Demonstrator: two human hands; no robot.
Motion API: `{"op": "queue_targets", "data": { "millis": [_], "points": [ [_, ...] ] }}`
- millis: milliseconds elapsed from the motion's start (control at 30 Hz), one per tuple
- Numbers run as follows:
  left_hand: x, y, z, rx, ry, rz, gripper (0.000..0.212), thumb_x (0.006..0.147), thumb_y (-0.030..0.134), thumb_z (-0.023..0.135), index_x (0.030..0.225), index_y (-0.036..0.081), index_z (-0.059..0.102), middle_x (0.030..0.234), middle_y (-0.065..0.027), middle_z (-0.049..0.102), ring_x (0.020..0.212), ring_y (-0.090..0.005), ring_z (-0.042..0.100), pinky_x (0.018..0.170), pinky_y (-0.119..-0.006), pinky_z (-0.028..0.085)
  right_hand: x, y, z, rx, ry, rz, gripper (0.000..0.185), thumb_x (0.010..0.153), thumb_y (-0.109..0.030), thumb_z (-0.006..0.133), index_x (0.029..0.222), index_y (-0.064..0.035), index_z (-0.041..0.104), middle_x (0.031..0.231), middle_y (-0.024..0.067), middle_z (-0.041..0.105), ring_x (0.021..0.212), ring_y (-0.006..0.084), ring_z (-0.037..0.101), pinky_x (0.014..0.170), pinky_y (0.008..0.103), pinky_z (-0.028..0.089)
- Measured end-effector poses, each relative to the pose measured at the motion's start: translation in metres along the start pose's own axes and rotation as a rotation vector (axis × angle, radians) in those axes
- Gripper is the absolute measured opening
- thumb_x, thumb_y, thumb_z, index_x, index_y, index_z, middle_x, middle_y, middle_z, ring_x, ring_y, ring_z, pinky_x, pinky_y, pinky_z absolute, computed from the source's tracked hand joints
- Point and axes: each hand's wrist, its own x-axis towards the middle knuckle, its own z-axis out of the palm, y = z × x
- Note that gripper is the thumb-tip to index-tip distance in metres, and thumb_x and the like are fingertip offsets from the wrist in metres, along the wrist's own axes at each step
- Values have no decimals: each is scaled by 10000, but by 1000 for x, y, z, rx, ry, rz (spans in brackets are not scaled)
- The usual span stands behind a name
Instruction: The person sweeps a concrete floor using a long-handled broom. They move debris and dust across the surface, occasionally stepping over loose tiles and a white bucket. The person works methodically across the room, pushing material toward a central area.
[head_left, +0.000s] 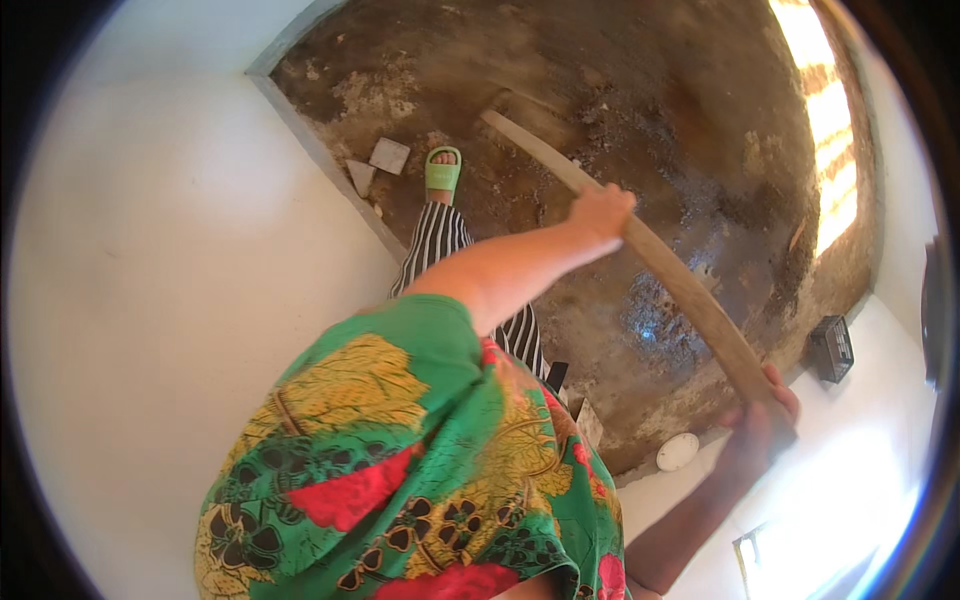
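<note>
A long wooden board, bent in the view by the wide lens, slants across the wet, rough brown floor. My left hand is closed around its middle part. Near its lower right end my right hand grips it, slightly blurred. The far end of the board lies low over the floor at the upper middle; whether it touches the floor I cannot tell.
Two pale tile pieces lie by the left wall, near my foot in a green slide sandal. A dark plastic crate and a round white lid-like disc are by the right wall. Sunlight falls at the far right.
</note>
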Motion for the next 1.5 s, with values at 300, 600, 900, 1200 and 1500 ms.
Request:
{"op": "queue_targets", "data": {
  "millis": [300,600,900,1200,1500],
  "points": [
    [-10,66,39,-305,42,117,192,721,128,627,893,151,544,973,-100,577,899,-353,578,726,-454,466,-17,-69,29,-358,19,-319,289,746,-63,551,1020,27,533,1047,252,581,499,185,563,441,211,476],
    [26,28,-106,9,230,248,210,680,63,638,862,140,567,951,-79,585,936,-341,555,767,-437,464,-4,-71,80,41,299,-296,288,800,-90,543,1077,-31,491,1070,209,567,470,149,517,432,185,450],
    [46,-26,-229,78,265,396,244,652,70,669,863,146,573,927,-26,592,969,-284,559,838,-423,433,63,-77,250,182,126,44,163,841,-2,541,1001,-29,526,1107,139,574,627,159,619,532,244,522],
    [62,-44,-283,68,167,628,353,562,27,680,864,115,520,880,-70,576,926,-289,561,919,-397,432,91,-100,282,1,-66,-92,110,837,45,533,929,14,584,1012,97,596,667,112,592,551,239,521],
    [86,-26,-318,137,25,723,302,616,37,640,867,113,490,866,-80,568,955,-306,563,930,-424,416,132,-116,275,24,-187,-197,142,751,25,569,880,-8,618,837,105,619,738,179,619,681,289,495]
  ]
}}
